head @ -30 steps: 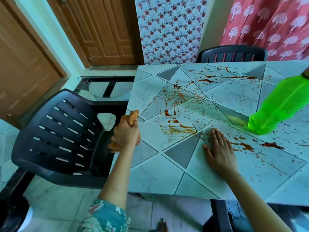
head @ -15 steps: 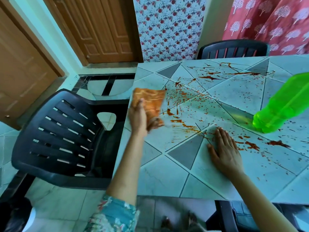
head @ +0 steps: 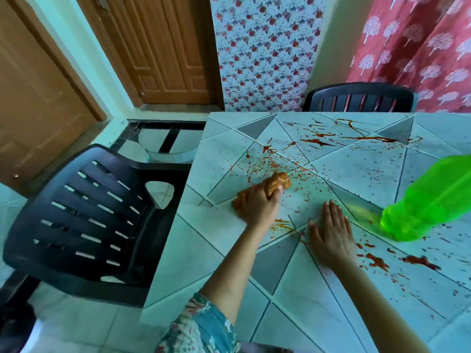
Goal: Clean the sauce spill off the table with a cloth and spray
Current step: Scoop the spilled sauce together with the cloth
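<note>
Red-brown sauce [head: 318,142] is splattered across the pale tiled table [head: 198,263], with more blobs at the right [head: 420,261]. My left hand [head: 260,207] grips a bunched orange cloth [head: 279,180] and presses it on the table among the splatters. Flat on the tabletop, fingers straight, lies my right hand [head: 331,233], just right of a smeared patch [head: 283,225]. A bright green spray bottle [head: 428,200] stands on the table to the right of that hand; its top is cut off by the frame edge.
A black plastic chair [head: 84,215] stands against the table's left edge. Another black chair [head: 359,98] sits at the far side. Wooden doors [head: 163,47] and patterned curtains [head: 420,47] lie behind.
My left hand brought the cloth from the table's left edge up and then down onto the sauce, now bunched and pressed on the table. The right hand stayed flat in place.
</note>
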Motion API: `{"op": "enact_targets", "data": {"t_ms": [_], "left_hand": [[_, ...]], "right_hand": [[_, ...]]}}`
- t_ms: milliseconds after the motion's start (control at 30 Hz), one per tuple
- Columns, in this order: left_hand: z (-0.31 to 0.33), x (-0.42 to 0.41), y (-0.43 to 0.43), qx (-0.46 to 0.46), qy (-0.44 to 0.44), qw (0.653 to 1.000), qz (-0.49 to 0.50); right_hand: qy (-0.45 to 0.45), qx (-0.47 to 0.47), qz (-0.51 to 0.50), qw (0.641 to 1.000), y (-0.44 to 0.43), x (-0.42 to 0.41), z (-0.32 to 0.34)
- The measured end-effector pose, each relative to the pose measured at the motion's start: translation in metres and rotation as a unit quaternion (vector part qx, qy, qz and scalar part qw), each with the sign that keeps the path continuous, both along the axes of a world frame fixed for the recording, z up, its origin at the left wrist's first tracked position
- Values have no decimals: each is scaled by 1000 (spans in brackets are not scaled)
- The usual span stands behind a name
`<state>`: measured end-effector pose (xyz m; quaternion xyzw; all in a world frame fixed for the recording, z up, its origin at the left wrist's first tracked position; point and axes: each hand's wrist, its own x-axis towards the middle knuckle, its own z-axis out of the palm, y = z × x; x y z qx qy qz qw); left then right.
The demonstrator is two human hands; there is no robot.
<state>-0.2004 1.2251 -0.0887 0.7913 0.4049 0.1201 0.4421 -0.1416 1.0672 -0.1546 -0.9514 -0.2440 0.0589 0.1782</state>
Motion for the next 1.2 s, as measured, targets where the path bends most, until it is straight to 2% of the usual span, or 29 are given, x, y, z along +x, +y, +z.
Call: {"op": "enact_targets", "data": {"t_ms": [33, 100, 200, 333, 467, 533, 600, 633, 733, 800, 900, 967, 1033, 1133, 1200], "left_hand": [[10, 3, -5, -87, -55, 995, 8], [25, 5, 3, -226, -156, 960, 55], [37, -9, 46, -308, -230, 917, 104], [40, -41, 120, -241, -254, 920, 174], [14, -44, 156, -140, -145, 946, 255], [-9, -37, 156, -53, -29, 971, 232], [-22, -22, 146, 75, 130, 968, 202], [-24, -13, 134, 113, 154, 965, 179], [-10, 28, 86, 139, 113, 983, 28], [-4, 51, 61, 68, 34, 997, -23], [16, 60, 55, -106, -82, 990, 34], [28, 57, 78, -217, -155, 960, 86], [34, 49, 116, -278, -208, 931, 115], [39, 29, 177, -241, -236, 929, 154], [30, 23, 205, -158, -193, 949, 193]], "right_hand": [[2, -5, 3, 1000, 2, 5, 0], [2, -12, 13, 1000, 4, 16, 0], [-1, -7, 24, 1000, 11, 30, 1], [0, -20, 30, 999, 16, 43, -2], [-2, -28, 35, 999, 17, 45, -4], [-4, -30, 30, 999, 19, 46, -3], [-2, -36, 26, 999, 22, 50, -1], [3, -39, 22, 999, 25, 51, 0], [9, -39, 10, 999, 30, 58, 3], [5, -44, 4, 999, 35, 64, 2], [-6, -50, -10, 999, 37, 71, 2], [4, -55, -19, 998, 39, 76, 5], [13, -61, -26, 998, 41, 81, 7], [19, -75, -30, 997, 47, 86, 8], [23, -82, -28, 996, 51, 87, 7]]}}
